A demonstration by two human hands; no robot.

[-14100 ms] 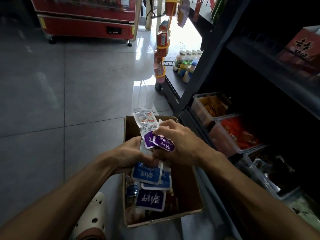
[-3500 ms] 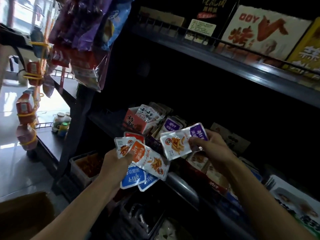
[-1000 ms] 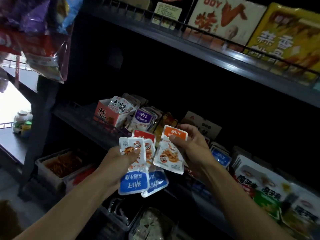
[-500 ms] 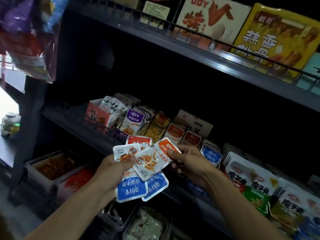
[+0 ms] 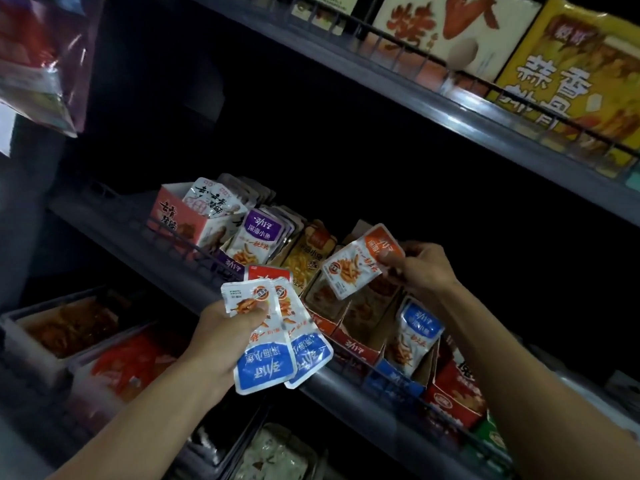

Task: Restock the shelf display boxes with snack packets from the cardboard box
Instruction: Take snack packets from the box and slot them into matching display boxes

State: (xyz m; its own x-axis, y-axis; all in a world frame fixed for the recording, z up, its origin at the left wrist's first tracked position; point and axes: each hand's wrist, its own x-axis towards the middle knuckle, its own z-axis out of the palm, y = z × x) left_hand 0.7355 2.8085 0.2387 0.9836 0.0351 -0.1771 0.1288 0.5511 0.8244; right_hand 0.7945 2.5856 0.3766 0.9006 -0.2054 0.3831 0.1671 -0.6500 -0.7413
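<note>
My left hand (image 5: 225, 336) grips a fan of snack packets (image 5: 273, 344), blue-ended ones in front and a red one behind, held in front of the middle shelf. My right hand (image 5: 424, 271) pinches a single orange-topped packet (image 5: 360, 259) by its end, above the orange display box (image 5: 353, 344). Beside it stand a blue display box (image 5: 394, 377) holding a blue packet (image 5: 417, 336), a purple-packet box (image 5: 258, 235) and a yellow-packet row (image 5: 306, 254). The cardboard box is out of view.
A pink display box (image 5: 180, 216) stands at the left of the middle shelf (image 5: 138, 237). The upper shelf (image 5: 450, 112) carries large snack boxes. Clear tubs (image 5: 62, 327) of snacks sit below left. Hanging bags (image 5: 45, 60) crowd the top left corner.
My right hand has pulled the orange packet off the fan in my left hand and carried it right and up, over the orange display box. The left hand keeps the rest.
</note>
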